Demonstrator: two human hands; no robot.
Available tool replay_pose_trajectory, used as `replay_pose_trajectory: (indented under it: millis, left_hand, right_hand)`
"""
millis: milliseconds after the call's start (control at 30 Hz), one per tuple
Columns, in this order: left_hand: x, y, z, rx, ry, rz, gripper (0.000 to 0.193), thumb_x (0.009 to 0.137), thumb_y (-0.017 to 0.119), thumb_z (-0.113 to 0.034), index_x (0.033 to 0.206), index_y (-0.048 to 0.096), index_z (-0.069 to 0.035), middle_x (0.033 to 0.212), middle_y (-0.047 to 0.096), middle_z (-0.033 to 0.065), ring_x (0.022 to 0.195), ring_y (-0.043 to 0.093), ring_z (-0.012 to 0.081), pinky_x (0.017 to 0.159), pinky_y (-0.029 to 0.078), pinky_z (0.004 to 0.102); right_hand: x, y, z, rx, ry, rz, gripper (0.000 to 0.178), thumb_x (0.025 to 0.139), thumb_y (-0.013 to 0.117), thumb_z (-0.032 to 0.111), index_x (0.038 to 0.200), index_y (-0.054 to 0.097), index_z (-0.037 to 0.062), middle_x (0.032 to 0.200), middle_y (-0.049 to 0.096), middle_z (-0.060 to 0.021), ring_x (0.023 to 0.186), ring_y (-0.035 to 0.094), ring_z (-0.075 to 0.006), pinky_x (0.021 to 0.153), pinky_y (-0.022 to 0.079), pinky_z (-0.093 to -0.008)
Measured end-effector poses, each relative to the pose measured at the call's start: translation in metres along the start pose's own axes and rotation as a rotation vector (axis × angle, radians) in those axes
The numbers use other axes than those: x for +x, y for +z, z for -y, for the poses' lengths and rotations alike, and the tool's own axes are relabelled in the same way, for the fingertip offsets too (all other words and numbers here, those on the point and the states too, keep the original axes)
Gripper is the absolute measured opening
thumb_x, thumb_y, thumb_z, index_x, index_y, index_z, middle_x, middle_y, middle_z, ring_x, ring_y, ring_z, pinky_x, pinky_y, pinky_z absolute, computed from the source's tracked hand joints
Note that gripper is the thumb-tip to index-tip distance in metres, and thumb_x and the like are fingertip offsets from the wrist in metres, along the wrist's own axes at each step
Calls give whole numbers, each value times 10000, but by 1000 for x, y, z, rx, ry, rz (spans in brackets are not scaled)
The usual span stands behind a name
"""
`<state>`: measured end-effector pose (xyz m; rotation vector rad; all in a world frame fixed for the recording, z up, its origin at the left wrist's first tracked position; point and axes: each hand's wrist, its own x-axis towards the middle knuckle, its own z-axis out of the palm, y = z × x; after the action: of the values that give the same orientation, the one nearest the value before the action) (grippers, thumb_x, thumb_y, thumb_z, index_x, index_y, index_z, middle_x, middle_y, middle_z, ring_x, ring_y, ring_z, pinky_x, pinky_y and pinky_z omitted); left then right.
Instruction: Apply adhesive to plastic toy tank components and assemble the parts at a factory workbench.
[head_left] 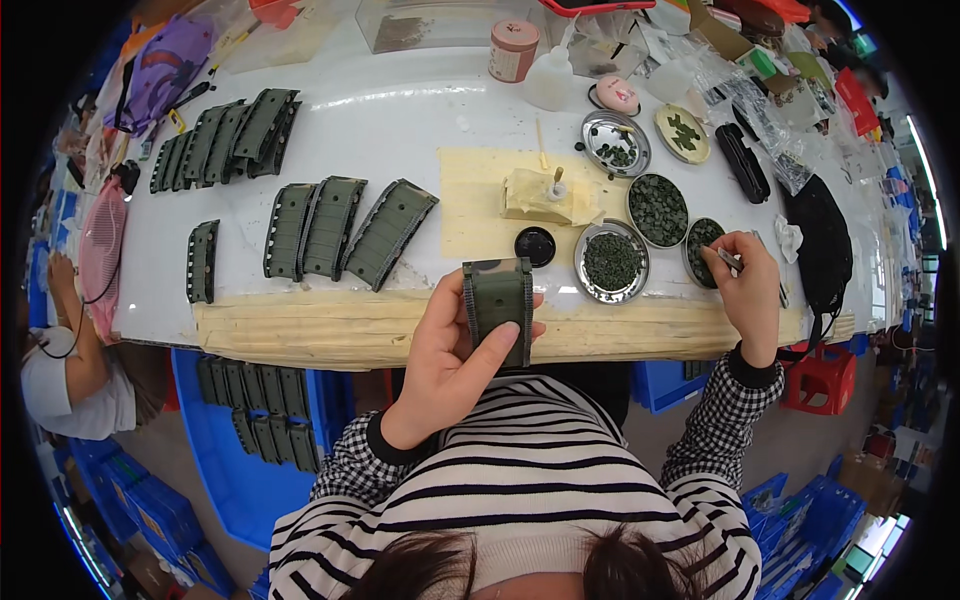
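Note:
My left hand (445, 365) grips a dark green camouflage fabric piece (497, 290), upright over the table's front edge, thumb on its face. Stitched edging runs down its sides. My right hand (752, 290) pinches a small silver tool (733, 262) at the rightmost small dish (690, 240) of dark green bits; the fingers hide most of the tool. To the left of it are a larger dish (631, 190) of green pieces and a metal dish (582, 285) of small green parts. A tape-covered block (545, 205) with a metal post stands behind a small black round pot (535, 247).
Similar green fabric pieces (325, 225) lie in rows at the left, with a stack (240, 140) behind. Further dishes (683, 150), a squeeze bottle (550, 80) and a black case (742, 165) stand farther back. Below the table is a blue bin (235, 490). Someone's arm (75, 320) shows at far left.

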<state>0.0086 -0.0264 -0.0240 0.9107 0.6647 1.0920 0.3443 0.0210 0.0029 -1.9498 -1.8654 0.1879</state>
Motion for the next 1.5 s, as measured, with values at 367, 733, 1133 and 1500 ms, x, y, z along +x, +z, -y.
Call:
replay_pose_trajectory:
  millis: [367, 733, 1133, 1500]
  left_hand:
    - [1, -1, 0, -7, -2, -7, 434, 950, 492, 12, 1345, 313, 11, 1245, 558, 190, 1055, 610, 202, 938, 485, 333]
    - [2, 0, 1, 46, 4, -34, 437, 951, 503, -29, 1345, 316, -29, 1205, 577, 211, 994, 643, 239, 857, 538, 361]
    - [3, 3, -3, 52, -2, -52, 653, 943, 487, 9, 1482, 134, -96, 1222, 559, 207, 1018, 632, 236, 870, 542, 364]
    - [1, 1, -2, 85, 76, -51, 880, 943, 456, 45, 1495, -167, -239, 1267, 521, 230, 1001, 636, 227, 848, 553, 377]
  right_hand:
    - [4, 5, 3, 56, -86, -54, 163, 766, 659, -38, 916, 617, 9, 788, 605, -108, 698, 596, -246, 621, 457, -324]
    - [-8, 2, 4, 85, -61, -169, 142, 744, 644, -51, 866, 608, 13, 713, 581, -38, 543, 420, -110, 505, 340, -255]
    - [-9, 5, 11, 184, -125, -272, 126, 748, 652, -34, 845, 601, 28, 752, 636, -6, 535, 378, -66, 492, 324, -226]
    - [-7, 11, 13, 202, -79, -250, 119, 788, 660, -29, 898, 629, 4, 728, 600, 26, 529, 341, -41, 486, 288, -208]
